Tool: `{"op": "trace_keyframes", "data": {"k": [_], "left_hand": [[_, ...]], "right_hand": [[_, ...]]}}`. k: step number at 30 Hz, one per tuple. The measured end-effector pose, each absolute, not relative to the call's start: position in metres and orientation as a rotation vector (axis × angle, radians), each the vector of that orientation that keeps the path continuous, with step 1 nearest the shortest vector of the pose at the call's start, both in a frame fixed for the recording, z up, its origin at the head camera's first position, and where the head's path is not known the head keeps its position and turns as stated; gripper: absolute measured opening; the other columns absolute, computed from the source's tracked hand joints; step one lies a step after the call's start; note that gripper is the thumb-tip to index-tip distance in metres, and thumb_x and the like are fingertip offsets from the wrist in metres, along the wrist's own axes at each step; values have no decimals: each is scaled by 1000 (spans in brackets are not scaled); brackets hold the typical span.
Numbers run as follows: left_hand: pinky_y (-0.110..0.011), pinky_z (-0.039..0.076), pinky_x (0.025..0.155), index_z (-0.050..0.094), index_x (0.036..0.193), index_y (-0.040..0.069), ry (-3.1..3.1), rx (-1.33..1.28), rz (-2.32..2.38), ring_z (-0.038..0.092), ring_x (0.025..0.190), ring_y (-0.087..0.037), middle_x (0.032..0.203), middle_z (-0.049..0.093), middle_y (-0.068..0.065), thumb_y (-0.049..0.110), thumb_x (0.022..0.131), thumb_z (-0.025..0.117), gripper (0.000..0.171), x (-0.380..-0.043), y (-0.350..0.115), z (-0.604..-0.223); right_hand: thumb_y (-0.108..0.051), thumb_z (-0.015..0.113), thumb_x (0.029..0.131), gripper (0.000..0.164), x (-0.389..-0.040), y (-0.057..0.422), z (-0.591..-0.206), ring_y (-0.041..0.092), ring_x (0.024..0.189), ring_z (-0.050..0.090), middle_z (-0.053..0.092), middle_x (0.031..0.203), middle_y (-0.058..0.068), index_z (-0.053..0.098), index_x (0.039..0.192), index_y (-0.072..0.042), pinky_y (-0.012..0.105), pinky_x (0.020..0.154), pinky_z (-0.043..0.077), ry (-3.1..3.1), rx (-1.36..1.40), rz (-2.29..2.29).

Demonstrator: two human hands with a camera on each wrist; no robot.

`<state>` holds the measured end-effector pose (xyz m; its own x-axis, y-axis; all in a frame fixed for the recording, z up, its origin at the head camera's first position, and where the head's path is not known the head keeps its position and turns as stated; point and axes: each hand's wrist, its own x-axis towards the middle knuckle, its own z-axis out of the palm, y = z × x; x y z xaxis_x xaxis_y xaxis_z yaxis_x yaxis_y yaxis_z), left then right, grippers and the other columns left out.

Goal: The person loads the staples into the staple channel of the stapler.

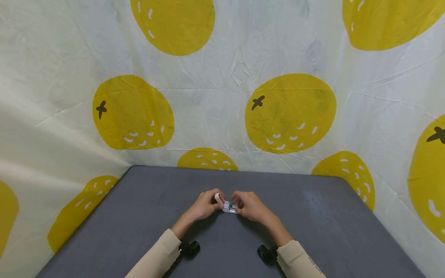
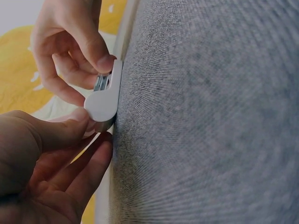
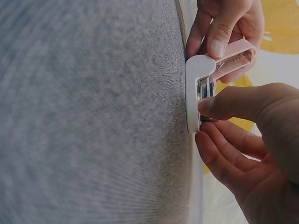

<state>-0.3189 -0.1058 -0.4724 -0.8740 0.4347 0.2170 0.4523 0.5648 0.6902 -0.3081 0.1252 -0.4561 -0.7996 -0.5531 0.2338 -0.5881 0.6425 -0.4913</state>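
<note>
A small white and pink stapler (image 1: 229,207) rests on the grey table, its pink top arm (image 3: 239,52) swung up and back from the white base (image 3: 191,95). A metal staple rail (image 3: 205,86) shows inside the base. My left hand (image 1: 204,205) pinches the stapler by its rounded hinge end, thumb against the hinge. From the other side my right hand (image 1: 253,207) grips the front end, its thumb on the metal rail and fingertips at the base's tip. Whether staples sit in the rail cannot be made out.
The grey table top (image 1: 167,185) stretches out around both hands. A white cloth (image 1: 215,108) with yellow fruit prints hangs behind and beside it. Black wrist cameras (image 1: 190,249) sit below the beige sleeves (image 1: 158,253).
</note>
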Motion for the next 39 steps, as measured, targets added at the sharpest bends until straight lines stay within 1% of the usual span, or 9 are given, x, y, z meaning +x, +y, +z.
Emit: {"op": "trace_keyframes", "data": {"k": [6,12,16,20,25,32,36,39], "left_hand": [[-40,56,88,72,110,17,-2756,-797,-1238,71,98,-15,108,75,0,16,96,74,15,-317,-107,-474],[-37,55,86,72,108,19,-2745,-796,-1245,69,95,-12,106,75,2,15,95,75,14,-318,-106,-472],[-35,54,86,72,108,18,-2748,-779,-1246,69,95,-12,106,75,1,14,93,76,16,-320,-105,-470],[-33,55,86,73,109,18,-2757,-748,-1265,70,95,-12,106,76,1,14,92,78,18,-321,-105,-468],[-29,53,81,74,111,15,-2760,-732,-1310,70,92,-11,107,77,-2,15,90,80,22,-323,-104,-467],[-26,54,77,75,112,9,-2689,-705,-1538,71,91,-13,106,77,-7,8,86,83,28,-324,-105,-465],[-25,55,77,77,111,10,-2661,-663,-1619,73,93,-16,106,78,-6,8,85,84,28,-324,-108,-463],[-26,55,79,77,112,10,-2668,-658,-1626,72,93,-15,106,78,-5,10,85,83,27,-325,-109,-462]], "right_hand": [[3,76,86,28,-305,124,-456,15,77,66,72,88,5,71,112,-5,27,67,52,-2787,936,891],[-2,83,83,20,-306,125,-454,15,77,69,74,85,4,74,100,-7,27,68,54,-2773,893,888],[-3,84,82,17,-309,126,-452,13,75,69,75,83,3,74,95,-8,27,68,54,-2772,895,875],[-2,82,83,16,-312,126,-451,13,75,69,75,83,3,74,95,-8,27,67,53,-2768,910,886],[0,82,81,17,-314,128,-451,11,72,66,73,81,3,74,95,-6,25,65,50,-2766,917,901],[-3,83,82,17,-318,132,-452,5,70,63,73,80,1,74,95,-7,23,64,51,-2787,893,975],[-2,83,81,17,-322,134,-451,6,70,64,73,81,3,74,95,-5,21,64,51,-2788,895,1027],[-3,83,82,15,-324,136,-451,6,71,64,73,82,2,74,94,-6,21,63,51,-2801,894,1052]]}}
